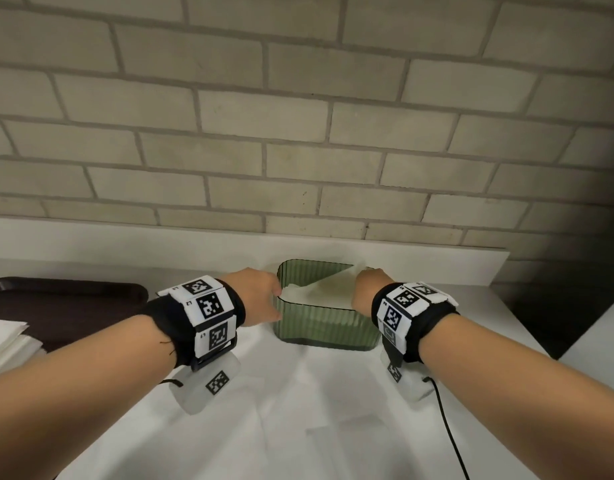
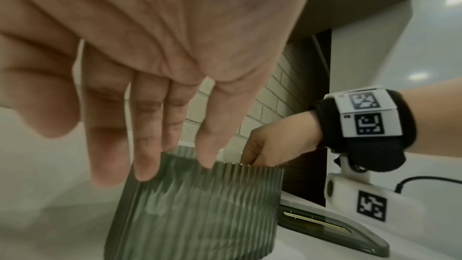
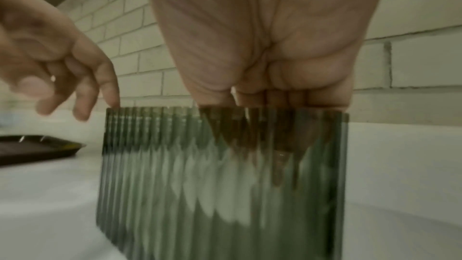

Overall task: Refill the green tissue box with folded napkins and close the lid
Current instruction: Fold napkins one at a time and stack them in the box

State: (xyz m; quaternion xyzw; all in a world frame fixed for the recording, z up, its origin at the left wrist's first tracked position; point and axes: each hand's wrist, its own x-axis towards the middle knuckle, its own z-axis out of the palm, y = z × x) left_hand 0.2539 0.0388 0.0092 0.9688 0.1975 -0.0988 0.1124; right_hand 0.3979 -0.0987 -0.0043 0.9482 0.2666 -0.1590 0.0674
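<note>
The green ribbed tissue box stands open-topped on the white table, near the wall. White folded napkins lie tilted inside it. My left hand is at the box's left rim; in the left wrist view its fingers are straight, with the tips on the rim and wall. My right hand reaches into the box from the right rim. In the right wrist view its fingers show through the ribbed wall, pointing down onto the napkins. The slotted lid lies flat on the table, right of the box.
A dark brown tray sits on the left of the table, with a stack of white napkins at the left edge. A brick wall stands close behind the box. A black cable runs down from my right wrist.
</note>
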